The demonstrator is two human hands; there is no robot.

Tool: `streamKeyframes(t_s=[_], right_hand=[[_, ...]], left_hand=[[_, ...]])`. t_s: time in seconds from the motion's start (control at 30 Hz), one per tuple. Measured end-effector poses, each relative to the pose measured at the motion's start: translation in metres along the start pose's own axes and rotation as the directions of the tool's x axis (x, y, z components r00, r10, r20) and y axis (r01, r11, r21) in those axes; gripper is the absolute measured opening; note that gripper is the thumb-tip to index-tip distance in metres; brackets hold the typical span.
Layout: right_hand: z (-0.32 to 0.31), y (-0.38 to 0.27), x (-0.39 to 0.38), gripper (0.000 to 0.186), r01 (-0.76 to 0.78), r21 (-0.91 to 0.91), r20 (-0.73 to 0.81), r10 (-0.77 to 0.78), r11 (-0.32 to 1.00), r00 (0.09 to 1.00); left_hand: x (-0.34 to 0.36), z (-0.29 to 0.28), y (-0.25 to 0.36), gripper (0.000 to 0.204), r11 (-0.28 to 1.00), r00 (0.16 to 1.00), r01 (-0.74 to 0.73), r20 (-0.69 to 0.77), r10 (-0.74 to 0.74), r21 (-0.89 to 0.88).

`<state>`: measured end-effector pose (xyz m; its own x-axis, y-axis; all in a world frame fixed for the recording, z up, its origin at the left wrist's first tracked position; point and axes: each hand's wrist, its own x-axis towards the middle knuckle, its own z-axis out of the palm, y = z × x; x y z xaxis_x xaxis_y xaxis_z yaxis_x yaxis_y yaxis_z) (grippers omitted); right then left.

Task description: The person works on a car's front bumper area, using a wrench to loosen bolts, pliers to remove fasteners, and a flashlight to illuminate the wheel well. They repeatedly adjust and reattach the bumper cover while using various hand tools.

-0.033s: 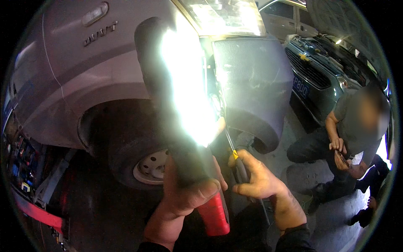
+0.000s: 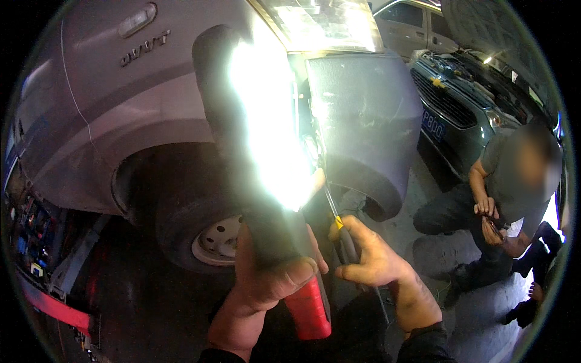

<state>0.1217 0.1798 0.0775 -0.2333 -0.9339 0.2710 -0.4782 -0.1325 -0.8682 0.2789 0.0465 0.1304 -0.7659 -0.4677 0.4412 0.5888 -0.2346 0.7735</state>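
My left hand (image 2: 275,287) is wrapped round a lit work light (image 2: 307,311) with a black body and a red grip. Its glare washes out much of the fender edge behind it. In my right hand (image 2: 375,257) is a screwdriver (image 2: 340,225) with a yellow and dark handle. The long thin shaft points up toward the gap between the fender and the dark plastic bumper (image 2: 366,121). Glare hides the tip, so whether it touches anything cannot be made out. One left finger stretches up beside the shaft.
A wheel (image 2: 216,242) sits under the vehicle's fender (image 2: 163,109), below a headlight (image 2: 327,24). At the right, a person (image 2: 514,187) crouches near a dark car (image 2: 460,103) with its hood raised. A red lift arm (image 2: 57,305) lies at lower left.
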Motion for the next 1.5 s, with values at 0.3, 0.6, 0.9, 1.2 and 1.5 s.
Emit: streamKeyframes(t_s=[0.3, 0.6, 0.9, 1.2, 1.5], right_hand=[[0.006, -0.017, -0.004, 0.066, -0.174, -0.085, 0.01, 0.176, 0.981, 0.984], [-0.007, -0.036, -0.004, 0.066, -0.236, -0.15, 0.066, 0.248, 0.96, 0.967], [0.009, -0.018, -0.002, 0.073, -0.176, -0.283, 0.049, 0.197, 0.943, 0.979], [0.016, -0.022, -0.005, 0.073, -0.223, -0.21, 0.05, 0.238, 0.952, 0.97], [0.008, -0.05, 0.001, 0.079, -0.332, -0.16, 0.139, 0.354, 0.93, 0.925]], left_hand=[[-0.003, -0.01, -0.004, 0.038, 0.999, 0.998, -0.026, 0.056, 0.027, -0.021], [0.001, -0.009, -0.004, 0.055, 0.992, 0.997, -0.073, 0.026, 0.071, 0.103], [0.005, -0.007, -0.002, 0.054, 0.99, 0.998, -0.06, 0.026, 0.058, 0.129], [0.001, -0.017, 0.001, 0.069, 0.997, 0.994, 0.08, 0.072, -0.081, 0.013], [0.009, -0.029, 0.001, 0.066, 0.976, 0.989, 0.089, 0.098, -0.11, 0.201]])
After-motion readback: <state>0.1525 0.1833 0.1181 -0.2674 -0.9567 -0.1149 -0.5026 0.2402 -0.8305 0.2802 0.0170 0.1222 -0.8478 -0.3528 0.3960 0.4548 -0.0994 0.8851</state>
